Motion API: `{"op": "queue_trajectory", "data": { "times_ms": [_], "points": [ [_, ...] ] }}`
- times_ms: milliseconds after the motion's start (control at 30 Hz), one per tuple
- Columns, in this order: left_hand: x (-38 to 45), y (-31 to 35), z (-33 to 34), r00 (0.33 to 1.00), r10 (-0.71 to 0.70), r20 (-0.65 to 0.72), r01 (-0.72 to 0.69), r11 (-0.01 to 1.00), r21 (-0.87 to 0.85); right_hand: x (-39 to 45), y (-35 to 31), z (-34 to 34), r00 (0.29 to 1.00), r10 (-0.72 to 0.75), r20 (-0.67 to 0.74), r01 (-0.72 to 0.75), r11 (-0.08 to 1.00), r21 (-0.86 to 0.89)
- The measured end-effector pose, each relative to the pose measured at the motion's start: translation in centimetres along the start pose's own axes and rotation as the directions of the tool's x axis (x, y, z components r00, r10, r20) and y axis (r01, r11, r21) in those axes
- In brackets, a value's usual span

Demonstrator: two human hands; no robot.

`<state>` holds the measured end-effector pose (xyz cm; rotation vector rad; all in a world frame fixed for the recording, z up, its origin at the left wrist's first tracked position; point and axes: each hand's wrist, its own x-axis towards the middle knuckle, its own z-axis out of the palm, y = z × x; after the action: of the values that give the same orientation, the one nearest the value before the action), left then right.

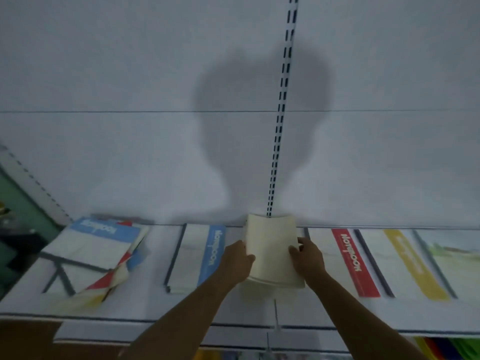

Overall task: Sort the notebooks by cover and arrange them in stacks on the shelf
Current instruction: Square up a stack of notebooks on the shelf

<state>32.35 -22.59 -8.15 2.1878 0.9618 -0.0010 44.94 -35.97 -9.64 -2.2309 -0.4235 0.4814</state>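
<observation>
Left hand and right hand grip a cream notebook stack by its sides over the white shelf, between blue-striped notebooks and red-striped notebooks.

2 hands, 5 notebook stacks, 1 jumbled pile.

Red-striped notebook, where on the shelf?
Head view: the white notebook with the red stripe lies flat on the white shelf, right of centre, between the right hand and the yellow-striped notebook.
</observation>
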Motion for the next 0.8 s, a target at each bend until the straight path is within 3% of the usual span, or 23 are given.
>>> {"op": "queue_trajectory", "data": {
  "times_ms": [367, 600, 800],
  "points": [
    [-0.6, -1.0, 2.8, 0.988, -0.089, -0.122, 0.11, 0.978, 0.175, 1.7, 1.5, 1.8, 0.997, -0.026, 0.075, 0.039, 0.982, -0.184],
    [-2.8, -1.4, -0.6, 0.953, -0.149, -0.263, 0.171, 0.983, 0.061, 1.5, -1.9, 3.0, 0.987, -0.162, 0.001, 0.161, 0.98, -0.118],
    [-7.0, -4.9, -6.0, 0.886, -0.277, -0.373, 0.272, 0.96, -0.066, -1.7, -8.8, 9.4, 0.883, -0.386, 0.268, 0.412, 0.91, -0.047]
  ]
}}
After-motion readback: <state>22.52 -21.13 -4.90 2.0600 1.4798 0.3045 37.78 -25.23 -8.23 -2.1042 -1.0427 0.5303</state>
